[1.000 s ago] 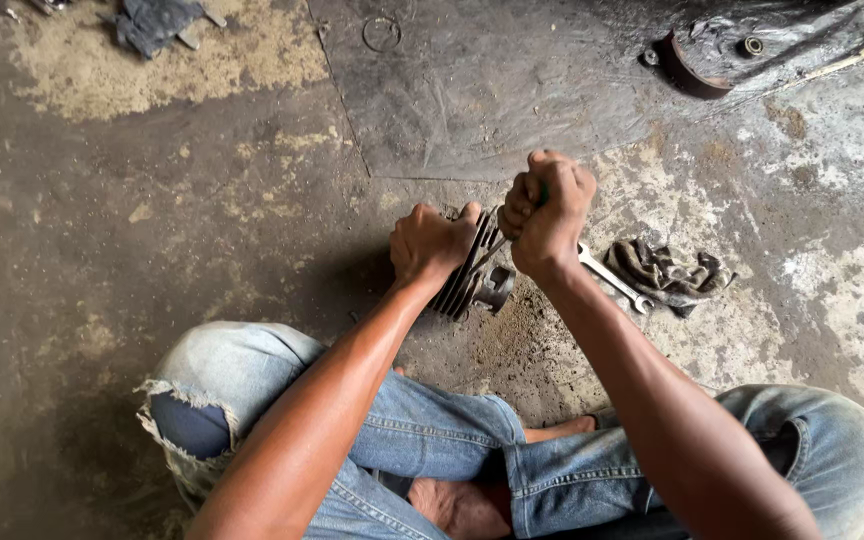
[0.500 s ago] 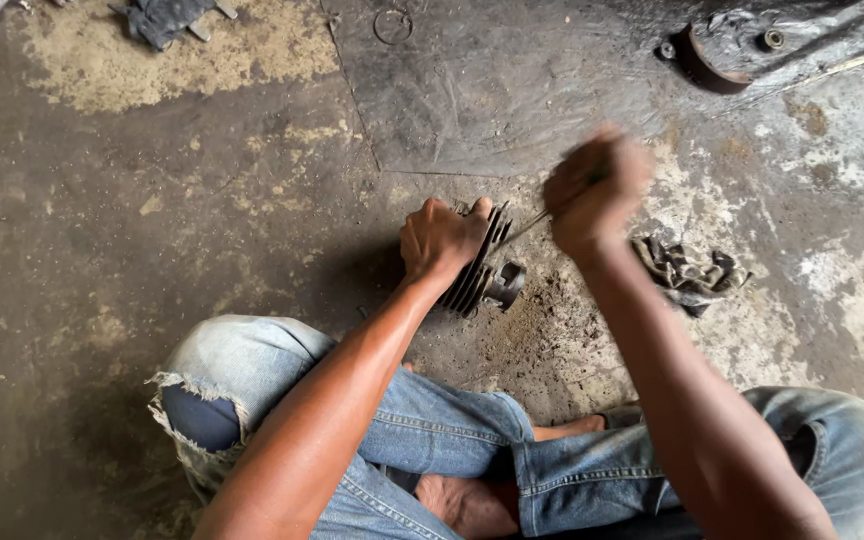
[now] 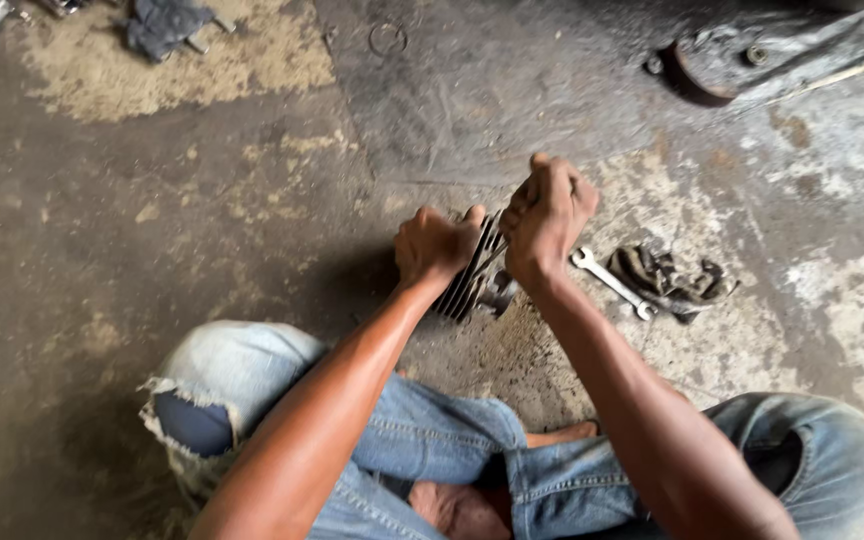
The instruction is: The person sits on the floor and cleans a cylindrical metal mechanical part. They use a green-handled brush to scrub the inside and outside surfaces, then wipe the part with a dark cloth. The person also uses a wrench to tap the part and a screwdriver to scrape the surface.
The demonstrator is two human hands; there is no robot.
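So the person's sitting cross-legged on the greasy concrete floor [image 3: 132, 230] with a finned engine cylinder [image 3: 472, 275] standing on edge right in front of their jeans. Left hand [image 3: 434, 245] is wrapped over the top of the fins, grip clenched on it to steady it. Right hand [image 3: 547, 215] is balled into a tight fist around a thin tool (looks like a screwdriver or scraper, honestly hard to tell, the fist hides most of it) whose tip sits against the fins. Just right of the cylinder a combination wrench [image 3: 612, 283] lies flat on the floor, one end touching a crumpled dirty rag [image 3: 677, 278]. Dark plastic sheet [image 3: 492, 90] is spread further back.
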